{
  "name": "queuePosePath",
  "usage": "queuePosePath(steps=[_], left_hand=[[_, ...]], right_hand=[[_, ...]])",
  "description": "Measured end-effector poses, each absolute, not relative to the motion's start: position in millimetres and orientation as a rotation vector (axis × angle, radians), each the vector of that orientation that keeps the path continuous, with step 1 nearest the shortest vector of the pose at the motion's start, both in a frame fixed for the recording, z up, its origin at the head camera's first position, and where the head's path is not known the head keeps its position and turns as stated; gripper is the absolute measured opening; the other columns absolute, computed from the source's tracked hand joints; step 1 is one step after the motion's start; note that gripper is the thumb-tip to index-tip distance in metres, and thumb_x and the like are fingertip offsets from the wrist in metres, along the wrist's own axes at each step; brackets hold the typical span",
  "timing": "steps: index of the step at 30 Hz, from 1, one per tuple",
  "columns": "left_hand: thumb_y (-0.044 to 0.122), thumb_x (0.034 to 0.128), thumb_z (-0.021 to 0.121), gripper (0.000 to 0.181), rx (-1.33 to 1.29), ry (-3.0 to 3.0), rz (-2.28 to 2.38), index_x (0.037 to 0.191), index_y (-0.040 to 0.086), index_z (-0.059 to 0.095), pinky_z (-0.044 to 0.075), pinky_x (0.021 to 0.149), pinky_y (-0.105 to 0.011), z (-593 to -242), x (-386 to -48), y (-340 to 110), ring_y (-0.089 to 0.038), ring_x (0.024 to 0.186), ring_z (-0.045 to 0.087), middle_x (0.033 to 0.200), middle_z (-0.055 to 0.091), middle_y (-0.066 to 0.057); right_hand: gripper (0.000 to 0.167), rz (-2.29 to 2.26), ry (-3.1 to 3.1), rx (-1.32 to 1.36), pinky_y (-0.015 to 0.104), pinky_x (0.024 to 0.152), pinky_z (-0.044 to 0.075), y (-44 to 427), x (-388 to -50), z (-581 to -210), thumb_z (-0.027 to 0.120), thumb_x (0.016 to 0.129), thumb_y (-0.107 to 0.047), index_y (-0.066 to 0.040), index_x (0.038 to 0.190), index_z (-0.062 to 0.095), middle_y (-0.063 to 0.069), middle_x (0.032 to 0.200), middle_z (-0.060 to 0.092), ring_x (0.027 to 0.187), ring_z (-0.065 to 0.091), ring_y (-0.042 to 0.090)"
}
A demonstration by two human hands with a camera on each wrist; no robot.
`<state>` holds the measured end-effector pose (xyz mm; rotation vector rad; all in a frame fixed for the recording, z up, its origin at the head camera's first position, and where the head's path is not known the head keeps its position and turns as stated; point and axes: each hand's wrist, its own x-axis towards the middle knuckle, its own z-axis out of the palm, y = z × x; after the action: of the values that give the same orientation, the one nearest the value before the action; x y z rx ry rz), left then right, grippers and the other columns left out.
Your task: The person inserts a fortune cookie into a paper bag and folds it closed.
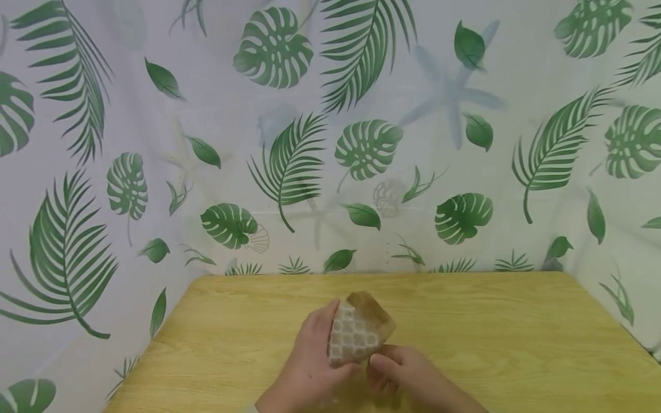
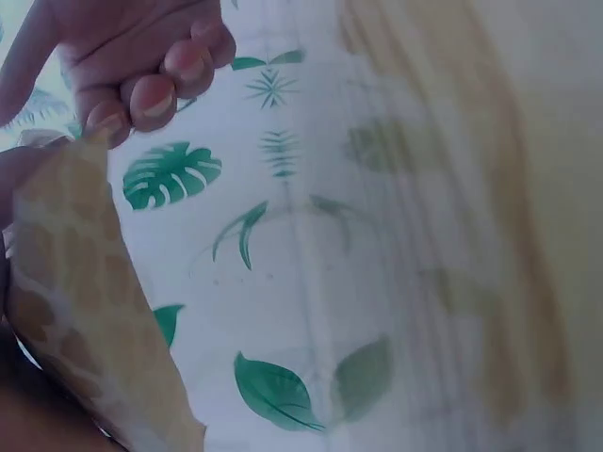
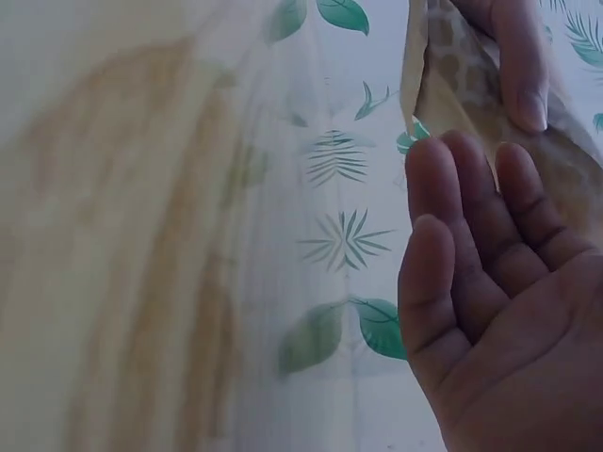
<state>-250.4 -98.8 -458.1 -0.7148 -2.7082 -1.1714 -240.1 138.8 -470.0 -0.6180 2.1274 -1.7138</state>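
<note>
One patterned packet, brown flap: over the bench, gripped in your left hand, apparently for steadiness. Your right hand meets its lower corner, perhaps as second support; whether pinching, cannot tell.

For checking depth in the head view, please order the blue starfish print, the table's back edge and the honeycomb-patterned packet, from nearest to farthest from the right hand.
1. Honeycomb-patterned packet, next to the right hand.
2. Table's back edge, beyond the packet.
3. Blue starfish print, high on the backdrop.
</note>
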Motion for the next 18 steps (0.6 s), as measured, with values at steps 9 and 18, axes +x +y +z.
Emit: queuePosePath(steps=[9,18], left_hand=[[0.045,0.0828,0.083,0.103,-0.879,-2.664,-1.023,0.161,0.030,0.017,0.045,0.102,-0.048,-458.1,-241.3,-93.1,-0.021,0.130,0.041,0.148,0.038,-0.001],[0.028,0.0818,0.083,0.097,-0.795,-2.568,-1.074,0.159,0.030,0.024,0.046,0.100,-0.048,-457.7,-241.2,-92.5,-0.019,0.127,0.041,0.145,0.040,-0.001]], right_hand=[[0.028,-1.650,2.240,-0.690,0.030,0.072,0.054,133.6,-235.6,-470.4,0.058,0.103,-0.029,-0.005,0.096,0.070,0.007,0.086,0.070,0.079,0.066,0.018],[0.035,-1.676,2.231,-0.647,0.033,0.074,0.054,132.6,-234.3,-467.9,0.056,0.105,-0.032,-0.002,0.120,0.065,0.009,0.104,0.070,0.087,0.066,0.025]])
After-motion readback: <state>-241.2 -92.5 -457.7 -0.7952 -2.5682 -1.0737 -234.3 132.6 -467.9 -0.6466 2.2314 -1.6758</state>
